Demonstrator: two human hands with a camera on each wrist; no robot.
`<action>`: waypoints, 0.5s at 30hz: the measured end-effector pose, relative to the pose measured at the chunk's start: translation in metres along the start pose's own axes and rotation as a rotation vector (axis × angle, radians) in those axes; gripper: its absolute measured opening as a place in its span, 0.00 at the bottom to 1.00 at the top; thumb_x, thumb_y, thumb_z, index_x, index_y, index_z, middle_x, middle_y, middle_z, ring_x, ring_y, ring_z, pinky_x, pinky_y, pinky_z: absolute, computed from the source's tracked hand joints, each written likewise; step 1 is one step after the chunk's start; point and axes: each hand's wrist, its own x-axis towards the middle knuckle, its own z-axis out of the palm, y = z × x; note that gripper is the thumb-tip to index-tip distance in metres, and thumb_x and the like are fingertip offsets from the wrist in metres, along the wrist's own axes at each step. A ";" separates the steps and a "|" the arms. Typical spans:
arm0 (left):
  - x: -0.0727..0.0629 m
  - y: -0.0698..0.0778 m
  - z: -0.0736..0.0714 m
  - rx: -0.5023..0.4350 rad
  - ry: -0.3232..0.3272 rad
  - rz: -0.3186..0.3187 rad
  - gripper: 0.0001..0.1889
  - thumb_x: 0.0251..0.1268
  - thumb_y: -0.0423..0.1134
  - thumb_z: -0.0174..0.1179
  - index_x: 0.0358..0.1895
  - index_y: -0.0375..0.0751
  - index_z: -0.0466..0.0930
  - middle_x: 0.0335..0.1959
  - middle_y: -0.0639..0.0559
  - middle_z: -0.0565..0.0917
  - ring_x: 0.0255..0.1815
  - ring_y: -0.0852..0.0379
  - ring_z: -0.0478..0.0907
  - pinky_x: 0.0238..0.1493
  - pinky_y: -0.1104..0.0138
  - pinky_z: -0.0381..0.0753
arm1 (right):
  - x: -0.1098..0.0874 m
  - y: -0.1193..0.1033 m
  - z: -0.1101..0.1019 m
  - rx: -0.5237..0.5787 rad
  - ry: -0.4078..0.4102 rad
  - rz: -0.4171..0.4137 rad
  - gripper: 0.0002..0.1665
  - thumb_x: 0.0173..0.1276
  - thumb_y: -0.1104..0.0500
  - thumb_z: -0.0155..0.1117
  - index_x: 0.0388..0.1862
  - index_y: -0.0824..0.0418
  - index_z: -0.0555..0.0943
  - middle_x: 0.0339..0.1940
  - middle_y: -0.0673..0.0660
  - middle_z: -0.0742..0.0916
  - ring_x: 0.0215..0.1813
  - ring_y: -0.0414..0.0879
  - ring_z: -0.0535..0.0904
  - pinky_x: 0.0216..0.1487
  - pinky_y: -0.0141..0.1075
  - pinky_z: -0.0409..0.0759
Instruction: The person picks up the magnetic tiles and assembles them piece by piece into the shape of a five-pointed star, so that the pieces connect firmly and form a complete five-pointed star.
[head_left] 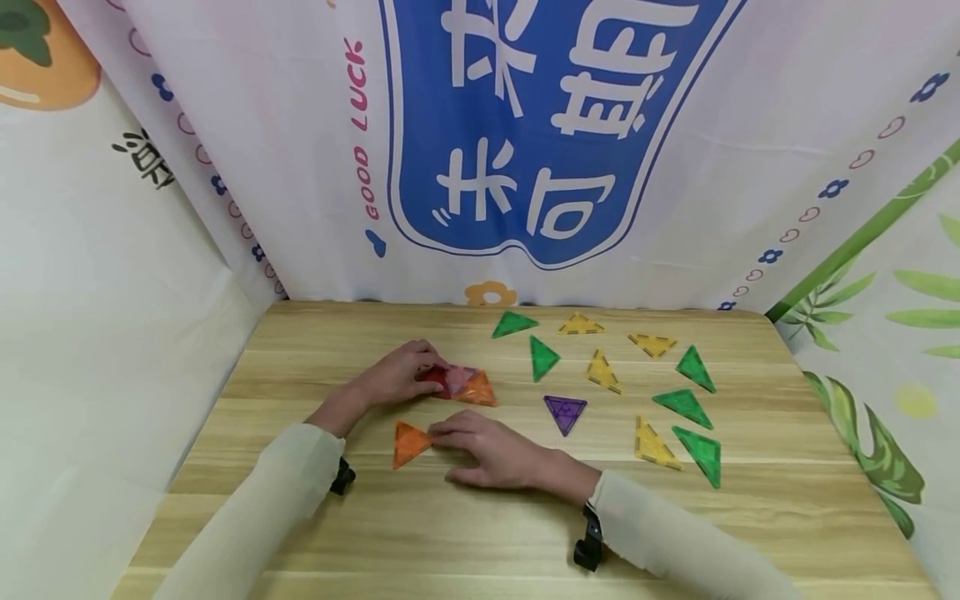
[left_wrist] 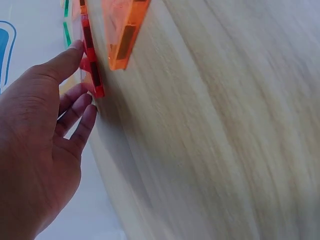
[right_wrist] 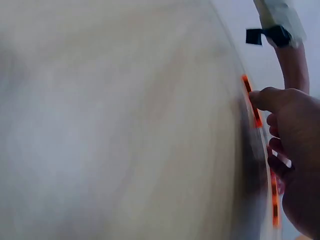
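At the left of the table my left hand (head_left: 401,374) holds a red triangular magnetic tile (head_left: 437,382), thumb on its near side and fingers on its far side. Beside the red tile, and apparently against it, lie a pinkish see-through tile (head_left: 461,379) and an orange triangular tile (head_left: 480,390). Closer to the front, another orange triangular tile (head_left: 409,444) lies flat. The fingertips of my right hand (head_left: 491,452) touch its right corner, while the thumb stands apart. In the right wrist view, blurred, the right hand (right_wrist: 300,130) overlaps an orange tile edge (right_wrist: 257,116).
A purple triangle (head_left: 565,412) lies right of my hands. Farther right and back are several green tiles (head_left: 684,407) and several yellow tiles (head_left: 654,444), spaced apart on the wooden table (head_left: 465,542). A printed curtain (head_left: 315,167) hangs along the back edge.
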 end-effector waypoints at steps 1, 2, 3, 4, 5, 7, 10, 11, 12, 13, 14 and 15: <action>0.000 -0.001 0.000 0.009 -0.005 0.015 0.18 0.72 0.38 0.70 0.62 0.39 0.86 0.61 0.40 0.82 0.63 0.43 0.78 0.67 0.48 0.78 | 0.001 -0.001 0.002 -0.007 -0.026 -0.009 0.30 0.77 0.49 0.70 0.72 0.61 0.80 0.75 0.57 0.79 0.78 0.49 0.71 0.80 0.41 0.67; -0.001 -0.001 0.000 0.018 -0.012 0.035 0.19 0.73 0.38 0.69 0.64 0.39 0.85 0.64 0.39 0.81 0.65 0.41 0.76 0.70 0.46 0.76 | 0.001 -0.003 0.003 -0.015 -0.050 -0.016 0.30 0.78 0.49 0.68 0.73 0.61 0.79 0.76 0.57 0.78 0.78 0.48 0.70 0.80 0.40 0.67; -0.001 -0.002 0.000 0.021 -0.017 0.060 0.19 0.74 0.37 0.68 0.65 0.39 0.85 0.66 0.38 0.80 0.68 0.39 0.75 0.71 0.45 0.74 | 0.002 -0.004 0.004 -0.026 -0.069 -0.022 0.30 0.79 0.48 0.67 0.74 0.60 0.78 0.77 0.56 0.77 0.79 0.48 0.70 0.80 0.40 0.67; -0.001 -0.002 0.000 0.023 -0.022 0.082 0.19 0.75 0.36 0.67 0.66 0.39 0.84 0.69 0.38 0.79 0.70 0.39 0.74 0.73 0.44 0.72 | 0.001 -0.004 0.005 -0.036 -0.086 -0.023 0.30 0.80 0.47 0.65 0.74 0.60 0.78 0.78 0.56 0.77 0.80 0.47 0.69 0.80 0.40 0.67; -0.001 -0.002 0.000 0.020 -0.026 0.099 0.19 0.76 0.35 0.66 0.66 0.38 0.84 0.70 0.38 0.79 0.71 0.38 0.73 0.74 0.43 0.71 | 0.001 -0.005 0.005 -0.042 -0.098 -0.023 0.31 0.80 0.47 0.65 0.75 0.60 0.78 0.78 0.56 0.76 0.80 0.47 0.69 0.80 0.39 0.67; -0.001 -0.002 0.001 0.010 -0.030 0.119 0.19 0.76 0.34 0.65 0.66 0.38 0.84 0.69 0.40 0.80 0.70 0.39 0.74 0.73 0.44 0.72 | -0.002 -0.005 0.005 -0.056 -0.109 -0.017 0.30 0.81 0.47 0.64 0.75 0.59 0.78 0.78 0.55 0.76 0.79 0.47 0.69 0.80 0.39 0.67; -0.002 -0.002 0.001 0.004 -0.027 0.111 0.19 0.76 0.35 0.65 0.66 0.38 0.84 0.67 0.42 0.83 0.68 0.41 0.76 0.71 0.45 0.74 | -0.008 -0.004 0.001 -0.061 -0.096 -0.011 0.30 0.79 0.47 0.66 0.73 0.59 0.79 0.77 0.56 0.77 0.78 0.47 0.71 0.78 0.39 0.69; -0.003 -0.002 0.001 0.009 -0.024 0.101 0.19 0.76 0.35 0.66 0.65 0.38 0.85 0.66 0.42 0.83 0.67 0.42 0.76 0.71 0.46 0.74 | -0.010 -0.004 0.000 -0.063 -0.087 -0.011 0.29 0.79 0.47 0.67 0.72 0.59 0.80 0.76 0.56 0.78 0.77 0.47 0.72 0.78 0.39 0.70; -0.003 -0.002 0.001 0.015 -0.022 0.088 0.18 0.76 0.36 0.66 0.65 0.39 0.85 0.65 0.43 0.83 0.67 0.42 0.76 0.71 0.46 0.75 | -0.013 -0.004 -0.002 -0.070 -0.075 -0.013 0.28 0.78 0.47 0.68 0.71 0.59 0.81 0.75 0.57 0.79 0.76 0.48 0.72 0.77 0.39 0.71; -0.004 -0.002 0.001 0.023 -0.021 0.074 0.19 0.76 0.37 0.67 0.65 0.39 0.85 0.65 0.43 0.84 0.66 0.43 0.76 0.70 0.47 0.75 | -0.016 -0.003 -0.003 -0.078 -0.062 -0.014 0.27 0.78 0.48 0.68 0.70 0.59 0.82 0.74 0.57 0.79 0.75 0.48 0.73 0.76 0.39 0.72; -0.005 -0.002 0.001 0.030 -0.020 0.060 0.19 0.75 0.37 0.67 0.65 0.39 0.85 0.64 0.43 0.84 0.66 0.43 0.77 0.70 0.47 0.76 | -0.019 -0.003 -0.005 -0.085 -0.049 -0.014 0.27 0.78 0.48 0.69 0.68 0.59 0.82 0.72 0.57 0.80 0.74 0.48 0.74 0.75 0.38 0.73; -0.006 -0.002 0.001 0.038 -0.017 0.047 0.19 0.75 0.38 0.68 0.65 0.39 0.85 0.64 0.43 0.84 0.65 0.43 0.77 0.69 0.47 0.76 | -0.022 -0.002 -0.007 -0.091 -0.037 -0.012 0.26 0.77 0.48 0.70 0.67 0.59 0.83 0.71 0.57 0.81 0.73 0.47 0.75 0.74 0.38 0.74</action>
